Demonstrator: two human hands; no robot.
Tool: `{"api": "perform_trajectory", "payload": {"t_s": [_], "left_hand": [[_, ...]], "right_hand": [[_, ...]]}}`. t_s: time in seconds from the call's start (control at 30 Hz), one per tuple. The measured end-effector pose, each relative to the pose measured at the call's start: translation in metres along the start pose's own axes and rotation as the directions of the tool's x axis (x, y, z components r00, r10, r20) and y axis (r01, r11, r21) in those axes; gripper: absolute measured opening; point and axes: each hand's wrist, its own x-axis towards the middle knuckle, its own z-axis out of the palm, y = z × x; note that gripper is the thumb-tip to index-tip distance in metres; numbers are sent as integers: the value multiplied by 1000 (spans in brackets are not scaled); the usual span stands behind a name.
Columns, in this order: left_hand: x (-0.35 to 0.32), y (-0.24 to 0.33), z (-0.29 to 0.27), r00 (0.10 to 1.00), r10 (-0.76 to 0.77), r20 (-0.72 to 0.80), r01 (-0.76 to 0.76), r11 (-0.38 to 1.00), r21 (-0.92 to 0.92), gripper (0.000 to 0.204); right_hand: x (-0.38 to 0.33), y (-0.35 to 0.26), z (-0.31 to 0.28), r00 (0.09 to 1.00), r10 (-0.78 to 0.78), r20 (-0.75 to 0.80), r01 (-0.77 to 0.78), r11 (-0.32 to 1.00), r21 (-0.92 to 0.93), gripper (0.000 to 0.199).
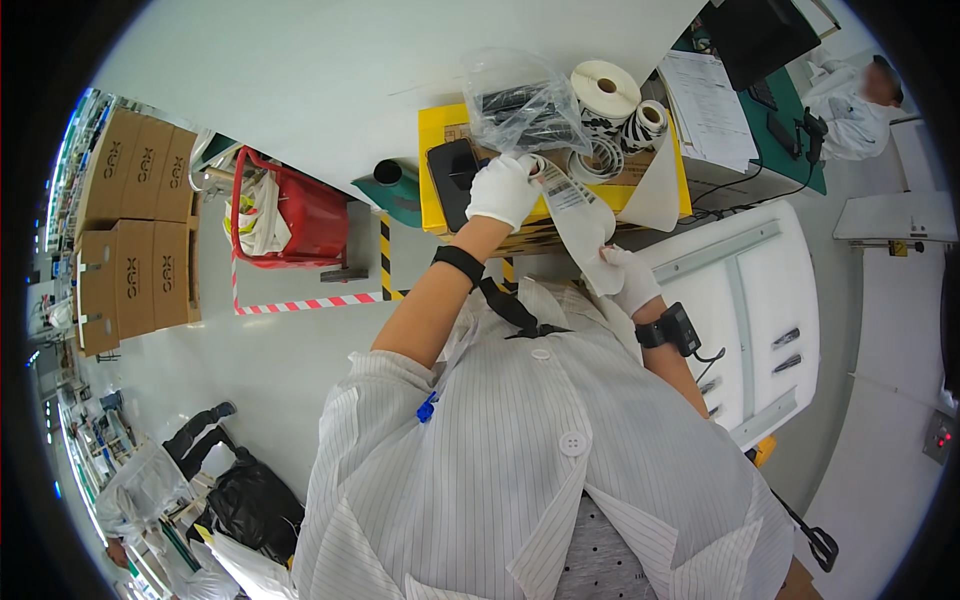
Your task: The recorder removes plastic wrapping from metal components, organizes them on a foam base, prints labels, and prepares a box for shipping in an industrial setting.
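Note:
My left hand (505,190), in a white glove, pinches the upper end of a white label strip (582,225) with printed marks. My right hand (632,280), also gloved, grips the strip's lower end, so it runs slanting between the two hands. Beneath the left hand lies a black phone-like device (450,180) on a yellow-edged box (432,128). On the same box are a large label roll (605,90), a smaller roll (650,118), a loose coil of strip (597,162) and a clear plastic bag (525,105) with black parts inside. Another white strip (657,190) hangs over the box's right edge.
A red basket (325,220) and stacked cardboard boxes (140,170) stand to the left. Papers (708,105) and a monitor (760,40) are at the far right, near a person (845,110) in white. A white panelled unit (745,310) stands beside my right arm.

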Motion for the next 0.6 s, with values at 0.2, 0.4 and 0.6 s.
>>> {"api": "perform_trajectory", "payload": {"t_s": [0.2,0.4,0.6], "left_hand": [[-1,-4,6,999,39,-36,-39,999,-5,21],[-5,-8,17,994,42,-99,-48,997,-60,33],[-10,-11,24,960,134,-246,-166,979,-115,43]], "right_hand": [[-1,-3,-3,997,30,64,-30,999,9,15],[-4,-4,0,993,35,113,-34,999,-6,17],[-4,-1,-2,996,21,86,-24,999,28,17]]}}
